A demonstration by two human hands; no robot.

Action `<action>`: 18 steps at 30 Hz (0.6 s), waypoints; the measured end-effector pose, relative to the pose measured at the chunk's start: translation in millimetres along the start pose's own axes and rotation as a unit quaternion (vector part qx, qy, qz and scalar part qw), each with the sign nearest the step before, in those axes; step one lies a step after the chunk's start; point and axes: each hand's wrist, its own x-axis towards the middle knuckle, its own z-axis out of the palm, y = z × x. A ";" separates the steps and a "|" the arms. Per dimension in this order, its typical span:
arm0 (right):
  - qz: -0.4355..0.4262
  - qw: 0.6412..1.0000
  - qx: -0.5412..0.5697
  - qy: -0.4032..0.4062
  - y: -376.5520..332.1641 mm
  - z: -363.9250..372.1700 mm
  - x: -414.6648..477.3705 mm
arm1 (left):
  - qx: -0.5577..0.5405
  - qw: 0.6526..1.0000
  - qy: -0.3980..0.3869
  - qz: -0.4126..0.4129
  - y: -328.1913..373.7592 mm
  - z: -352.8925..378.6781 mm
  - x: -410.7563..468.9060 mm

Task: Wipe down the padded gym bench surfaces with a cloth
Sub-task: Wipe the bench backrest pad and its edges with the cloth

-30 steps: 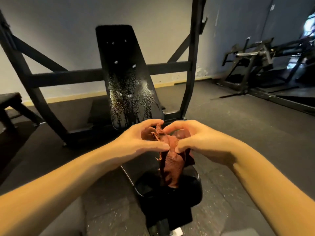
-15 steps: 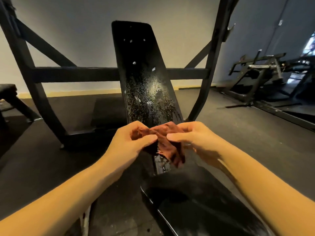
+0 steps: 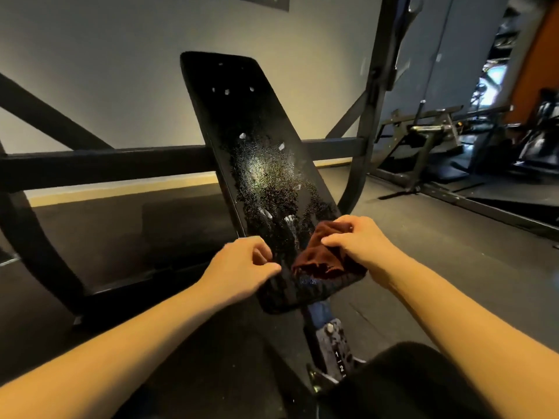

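Observation:
The black padded backrest [image 3: 242, 122] of the gym bench slopes up and away from me, its lower half covered in spray droplets and streaks. A rust-brown cloth [image 3: 317, 258] lies bunched on the backrest's lower right part. My right hand [image 3: 360, 243] grips the cloth from above and holds it against the pad. My left hand [image 3: 242, 267] is at the pad's lower left edge, fingers curled, with nothing seen in it. The black seat pad [image 3: 408, 382] shows at the bottom right.
A black steel rack frame [image 3: 106, 164] with a crossbar and angled uprights stands behind the backrest. The bench's adjustment bracket [image 3: 335, 352] with numbered marks sits below the pad. More gym machines [image 3: 429, 137] stand at the right on the dark rubber floor.
Both hands held the cloth together in front of the bench before. Now my left hand has let go and my right hand has brought the cloth onto the backrest's lower part. I have moved closer.

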 end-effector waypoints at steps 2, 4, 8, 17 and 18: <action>0.026 0.999 -0.040 0.008 -3.8 24.7 17.5 | 0.046 0.998 0.037 0.016 -19.2 -11.3 21.3; 0.044 0.996 -0.077 0.013 -7.0 47.1 34.7 | 0.072 0.995 0.058 0.033 -37.0 -14.9 40.5; 0.044 0.986 -0.103 0.119 -11.1 69.4 66.1 | 0.129 0.986 0.069 0.084 -58.1 -15.7 67.0; 0.048 0.955 -0.199 0.217 -12.3 134.2 79.2 | 0.139 0.976 0.040 0.163 -91.8 -10.2 89.7; 0.055 0.957 -0.193 0.209 -19.6 135.1 81.7 | 0.137 0.975 0.042 0.170 -94.1 -10.1 90.8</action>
